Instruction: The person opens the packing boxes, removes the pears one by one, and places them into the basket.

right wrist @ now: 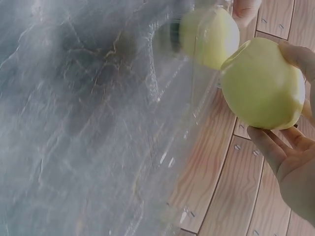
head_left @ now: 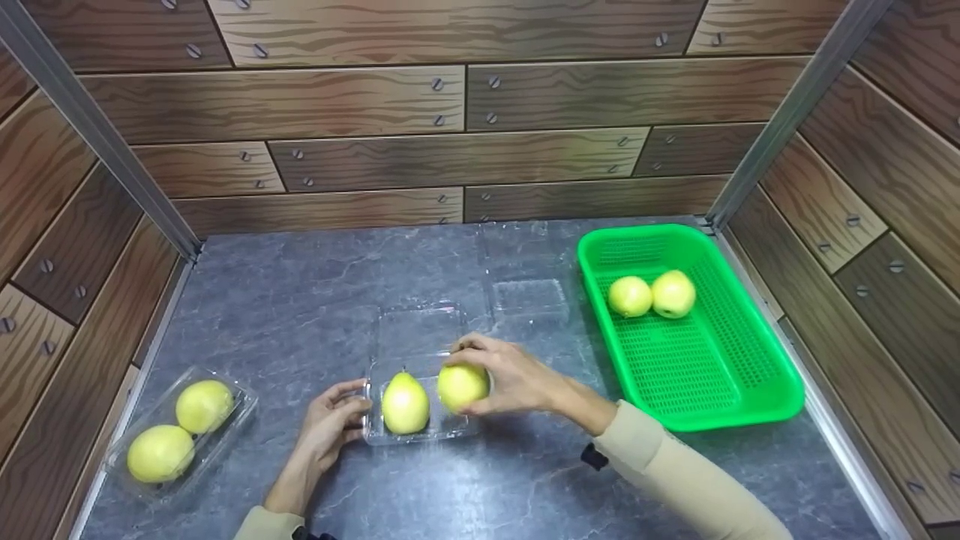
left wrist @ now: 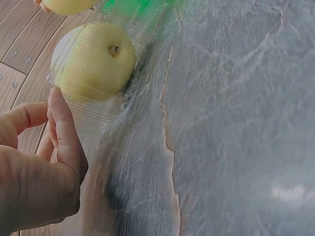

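A clear plastic clamshell container [head_left: 418, 435] lies with its lid [head_left: 420, 328] folded back on the grey tabletop. One yellow-green pear [head_left: 405, 403] stands in its left part, stem up. At the container's left side, my left hand [head_left: 328, 420] pinches the edge between thumb and fingers; the left wrist view shows those fingertips at the thin wall beside the pear [left wrist: 96, 61]. Over the container's right part, my right hand [head_left: 517, 375] grips a second pear [right wrist: 263, 83] between thumb and fingers. Whether this pear touches the container floor, I cannot tell.
On the right stands a green plastic basket [head_left: 709, 409] with two pears [head_left: 673, 294] in it. Another clear container [head_left: 217, 442] holding two pears [head_left: 160, 454] lies at the left. Behind is another clear plastic container [head_left: 529, 300]. Wood-patterned walls [head_left: 375, 97] enclose the table.
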`<state>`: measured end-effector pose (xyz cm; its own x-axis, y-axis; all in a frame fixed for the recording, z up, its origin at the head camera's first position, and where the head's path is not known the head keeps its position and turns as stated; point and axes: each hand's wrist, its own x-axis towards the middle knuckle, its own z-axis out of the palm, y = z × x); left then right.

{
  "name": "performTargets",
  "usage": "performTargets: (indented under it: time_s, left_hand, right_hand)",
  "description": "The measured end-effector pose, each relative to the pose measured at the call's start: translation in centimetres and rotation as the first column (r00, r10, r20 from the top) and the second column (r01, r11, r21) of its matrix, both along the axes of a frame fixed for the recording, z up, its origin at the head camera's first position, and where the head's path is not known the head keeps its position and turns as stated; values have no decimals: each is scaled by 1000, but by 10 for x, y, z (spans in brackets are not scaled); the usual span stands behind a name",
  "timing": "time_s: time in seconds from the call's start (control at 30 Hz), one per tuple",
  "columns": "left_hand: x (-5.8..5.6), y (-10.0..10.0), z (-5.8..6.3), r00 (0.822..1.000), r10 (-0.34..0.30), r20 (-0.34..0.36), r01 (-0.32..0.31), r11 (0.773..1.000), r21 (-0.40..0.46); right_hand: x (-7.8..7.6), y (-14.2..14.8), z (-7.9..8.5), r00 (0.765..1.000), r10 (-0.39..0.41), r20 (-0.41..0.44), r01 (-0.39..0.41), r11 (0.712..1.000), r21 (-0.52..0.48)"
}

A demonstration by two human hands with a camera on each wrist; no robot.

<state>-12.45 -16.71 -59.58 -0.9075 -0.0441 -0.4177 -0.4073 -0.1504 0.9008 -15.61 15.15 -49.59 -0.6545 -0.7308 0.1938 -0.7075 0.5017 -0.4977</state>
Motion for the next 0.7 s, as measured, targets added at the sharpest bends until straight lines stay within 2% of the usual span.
performTargets:
  time_s: [0.1, 0.33, 0.7]
  left_hand:
    - [0, 0, 0, 1000, 3, -3, -3, 1000, 8]
    - [1, 0, -1, 1000, -6, -6, 6, 1000, -1]
    - [1, 0, 0, 1000, 0, -9, 0, 1000, 1]
  right_hand:
    - [1, 7, 5, 999, -10, -36, 10, 1000, 0]
    - [7, 26, 17, 998, -35, -59, 36, 999, 11]
    - [9, 62, 33, 981, -104, -163, 111, 993, 35]
